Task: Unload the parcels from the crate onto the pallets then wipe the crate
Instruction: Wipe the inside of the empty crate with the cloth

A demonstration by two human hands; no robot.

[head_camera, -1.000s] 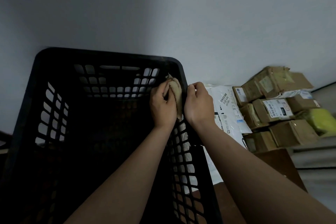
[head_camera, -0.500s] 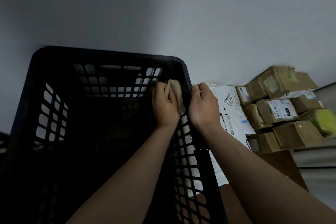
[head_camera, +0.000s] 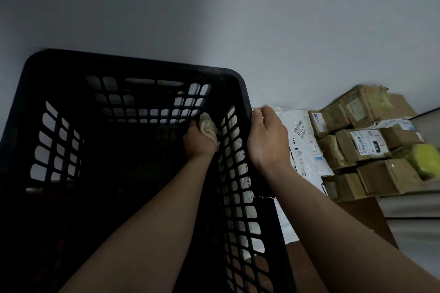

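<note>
With the brown cardboard and white plastic parcels stacked just beside the black perforated plastic crate, unloading is judged done and wiping under way: a crumpled beige cloth is clenched in the left hand against the inner right wall, while the rim is clasped by the curled fingers of the right hand.

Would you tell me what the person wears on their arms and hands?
Nothing is worn that shows: the left hand and right hand are ungloved, with no ring, watch or bracelet visible; the left forearm and right forearm are bare, no sleeve in view.
</note>
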